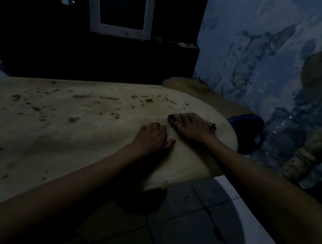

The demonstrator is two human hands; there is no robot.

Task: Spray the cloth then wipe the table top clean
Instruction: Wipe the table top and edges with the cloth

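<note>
The dark cloth (192, 121) lies near the surface's (52, 124) rounded far corner, pressed flat under your right hand (192, 128), its grip spread wide. Your left hand (153, 136) rests palm-down just beside the cloth, holding nothing.

cloth (192, 121): dark, crumpled, flat near right end | table top (52, 124): pale, brown-stained

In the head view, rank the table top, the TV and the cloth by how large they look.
1. Table top, by far the largest.
2. TV, though it stands farther back, so it looks smaller than it is.
3. Cloth, partly hidden under the right hand.
</note>
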